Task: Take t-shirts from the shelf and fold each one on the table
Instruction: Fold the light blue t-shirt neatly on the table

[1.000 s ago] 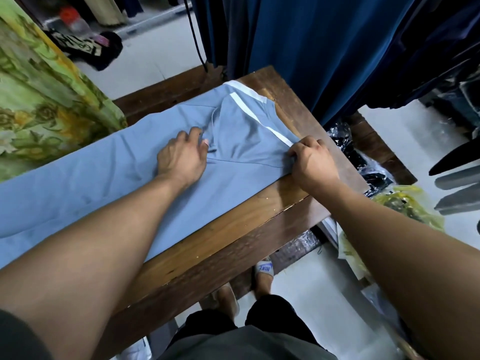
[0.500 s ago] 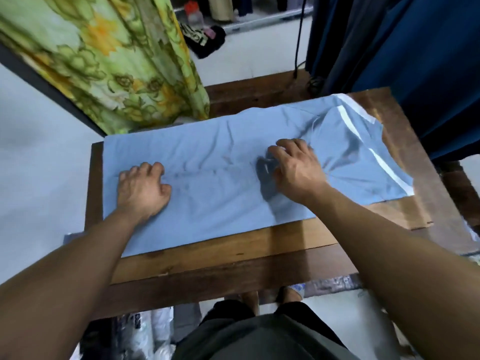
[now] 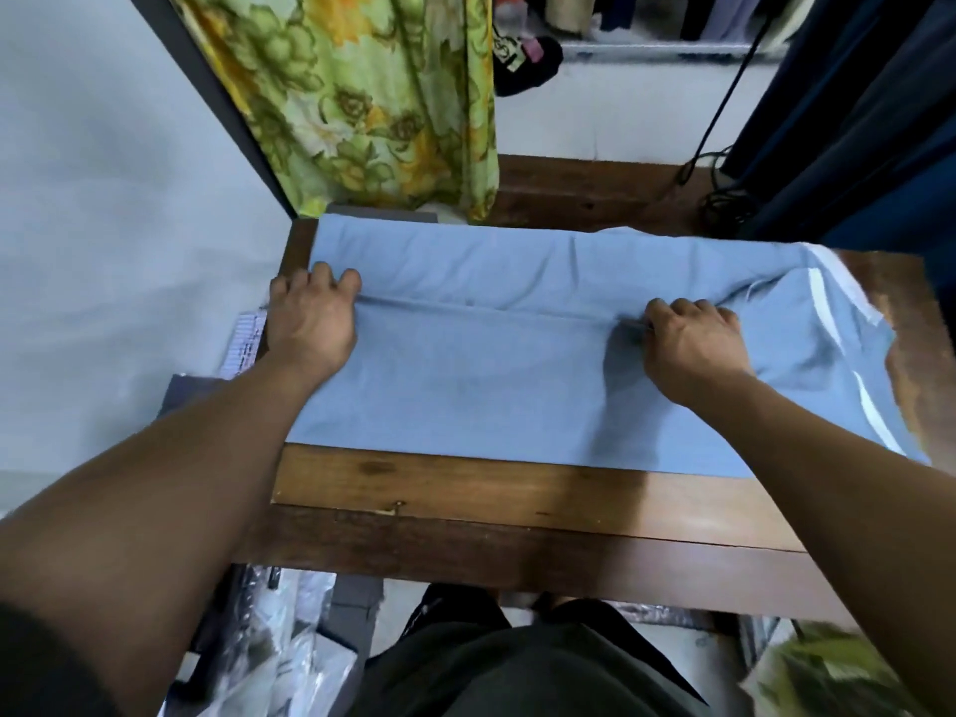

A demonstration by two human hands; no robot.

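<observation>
T-shirt: we see a light blue t-shirt [image 3: 517, 375] spread lengthwise across the wooden table [image 3: 465, 489], with white trim stripes at its right end, which nearly reaches the table's right edge.
Fold line: a raised ridge of cloth runs across the shirt from one of our hands to the other, roughly parallel to the near table edge.
Left hand: our left hand [image 3: 310, 323] sits at the shirt's left end by the table's corner, fingers curled and pinching the ridge of fabric.
Right hand: our right hand [image 3: 693, 344] is on the shirt towards its right end, knuckles up, fingers curled into the same ridge and gripping the cloth.
Table: a strip of bare wood shows between the shirt and the near edge.
Surroundings: a green and yellow floral cloth [image 3: 362, 95] hangs behind the far left corner; dark blue fabric [image 3: 879, 147] hangs at the far right; plastic-wrapped items [image 3: 289, 639] lie on the floor at the lower left.
</observation>
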